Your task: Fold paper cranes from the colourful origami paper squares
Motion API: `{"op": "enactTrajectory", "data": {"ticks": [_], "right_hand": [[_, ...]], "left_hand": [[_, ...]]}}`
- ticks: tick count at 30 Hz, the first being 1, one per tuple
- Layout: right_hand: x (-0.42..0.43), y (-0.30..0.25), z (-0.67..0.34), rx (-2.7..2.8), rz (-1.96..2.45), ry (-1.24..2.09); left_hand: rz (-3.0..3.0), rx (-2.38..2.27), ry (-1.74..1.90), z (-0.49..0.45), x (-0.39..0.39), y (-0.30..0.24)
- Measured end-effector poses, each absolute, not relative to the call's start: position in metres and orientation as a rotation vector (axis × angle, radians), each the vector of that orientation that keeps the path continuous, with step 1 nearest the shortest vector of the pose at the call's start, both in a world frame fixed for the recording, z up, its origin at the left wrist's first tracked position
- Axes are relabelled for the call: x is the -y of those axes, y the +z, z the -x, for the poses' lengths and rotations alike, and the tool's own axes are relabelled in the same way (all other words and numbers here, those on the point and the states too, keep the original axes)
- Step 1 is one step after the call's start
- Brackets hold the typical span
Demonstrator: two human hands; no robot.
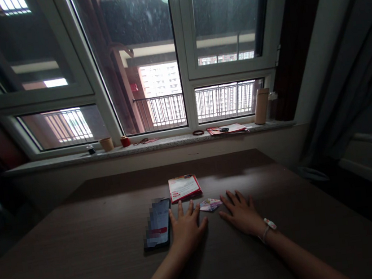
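Note:
My left hand lies flat on the dark brown table, fingers spread, holding nothing. Just left of it is a phone with its screen lit and partly blurred out. On the other side, my right hand also rests with fingers apart, a bracelet around its wrist. Between the fingertips of both hands sits a small folded piece of patterned paper. Beyond my left fingertips is a small stack of red-edged printed sheets.
Along the granite windowsill stand a tan bottle, a paper cup, a red spool and a small dark bottle. Scissors lie on red-edged papers there. Windows rise behind the sill, and a curtain hangs at right.

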State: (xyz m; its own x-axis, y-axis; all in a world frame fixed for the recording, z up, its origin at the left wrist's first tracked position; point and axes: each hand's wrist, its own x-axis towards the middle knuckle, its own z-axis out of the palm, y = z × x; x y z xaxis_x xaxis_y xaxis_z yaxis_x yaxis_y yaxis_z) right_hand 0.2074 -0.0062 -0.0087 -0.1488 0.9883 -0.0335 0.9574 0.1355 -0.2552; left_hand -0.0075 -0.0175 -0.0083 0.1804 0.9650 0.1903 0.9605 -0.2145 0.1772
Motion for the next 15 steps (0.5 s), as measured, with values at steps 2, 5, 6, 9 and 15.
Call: {"op": "enactTrajectory", "data": {"ticks": [2, 5, 6, 9, 15], "right_hand": [[0.005, -0.01, -0.207, 2.253, 1.934, 0.313], [0.004, -0.009, -0.205, 2.241, 1.874, 0.268], [0.004, -0.008, -0.204, 2.237, 1.835, 0.251], [0.004, -0.004, -0.202, 2.236, 1.654, 0.218], [0.002, -0.002, -0.202, 2.282, 1.357, 0.215]], "left_hand": [[-2.411, -1.942, 0.442, 0.008, 0.015, -0.008], [-2.438, -1.925, 0.53, 0.008, 0.012, -0.006], [-2.444, -1.926, 0.562, 0.008, 0.012, -0.005], [-2.446, -1.917, 0.644, 0.005, 0.011, -0.001], [-2.464, -1.736, 0.666, 0.0, 0.007, 0.0]]}}
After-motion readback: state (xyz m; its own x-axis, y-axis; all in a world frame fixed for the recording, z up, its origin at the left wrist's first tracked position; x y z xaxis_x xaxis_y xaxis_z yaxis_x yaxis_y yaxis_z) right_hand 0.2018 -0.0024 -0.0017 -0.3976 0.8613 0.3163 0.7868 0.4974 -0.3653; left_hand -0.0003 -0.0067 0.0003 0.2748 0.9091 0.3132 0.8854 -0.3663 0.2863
